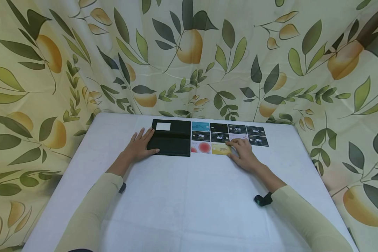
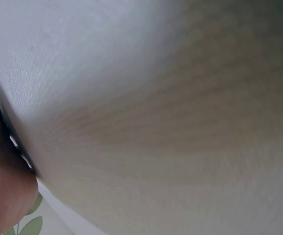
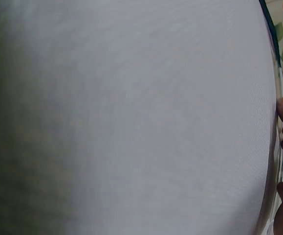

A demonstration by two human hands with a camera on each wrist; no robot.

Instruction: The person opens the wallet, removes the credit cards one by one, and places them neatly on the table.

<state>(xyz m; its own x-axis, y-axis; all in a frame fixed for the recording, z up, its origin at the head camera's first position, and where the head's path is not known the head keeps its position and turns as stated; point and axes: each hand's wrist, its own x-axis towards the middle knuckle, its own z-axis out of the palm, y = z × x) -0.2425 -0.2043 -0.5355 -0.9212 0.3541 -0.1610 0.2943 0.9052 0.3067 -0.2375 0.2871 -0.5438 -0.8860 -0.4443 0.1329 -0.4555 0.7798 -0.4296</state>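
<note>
A black bifold wallet point(image 1: 173, 140) lies spread flat near the table's back edge, a white rectangle point(image 1: 163, 126) on its upper panel. My left hand point(image 1: 140, 146) rests on its left edge with fingers spread, the thumb over the lower corner. To the wallet's right, several cards sit edge to edge in rows. At the front row's right end, my right hand point(image 1: 244, 154) pinches a gold card point(image 1: 220, 148) by its right end, between thumb and fingers. Those fingers partly cover a pink card point(image 1: 236, 137) behind it. Both wrist views show mostly white cloth and only parts of the hands.
A blue card point(image 1: 200, 126), black "Vip" cards point(image 1: 257, 141) and a white card with a red circle point(image 1: 204, 147) are among the rows. White cloth covers the table point(image 1: 186, 199). Behind it hangs a fruit-and-leaf patterned curtain point(image 1: 189, 84).
</note>
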